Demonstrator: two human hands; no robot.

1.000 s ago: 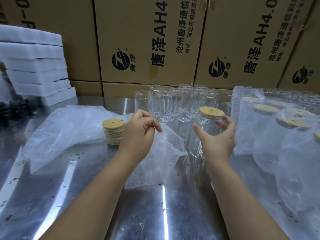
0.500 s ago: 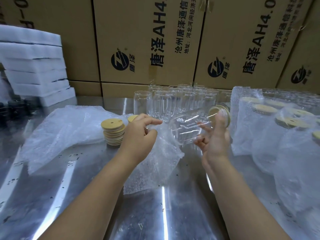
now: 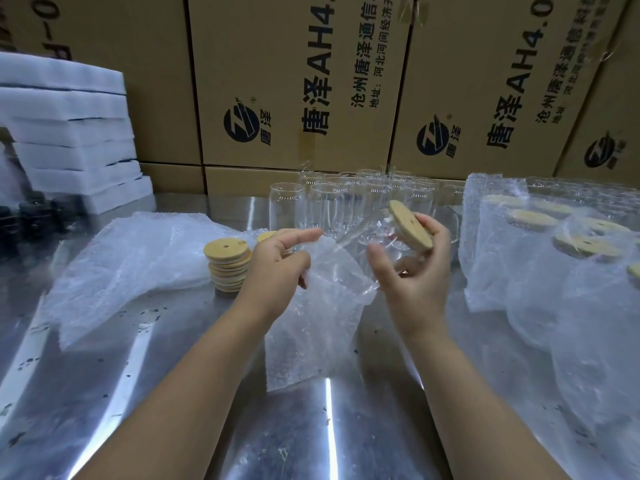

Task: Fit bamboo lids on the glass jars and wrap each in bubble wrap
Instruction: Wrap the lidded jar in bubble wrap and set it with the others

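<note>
Glass jars (image 3: pixel 332 209) stand on shiny metal table (image 3: pixel 166 393) (cartons (image 3: pixel 294 64) stacked behind).

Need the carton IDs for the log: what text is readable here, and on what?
"唐泽AH4." on the middle box, cut off above.
"唐泽AH4.0" on the right box, cut off above.
"沧州唐泽通信" smaller, on both.
"地址:河北河间经济开" on the middle box.
"唐泽" beside each round logo.
Print on the left box: too cropped to read.

Printed cardboard boxes (image 3: pixel 277 81) wall off the back of a shiny steel table (image 3: pixel 346 438), with white foam slabs (image 3: pixel 69 133) stacked at left.
</note>
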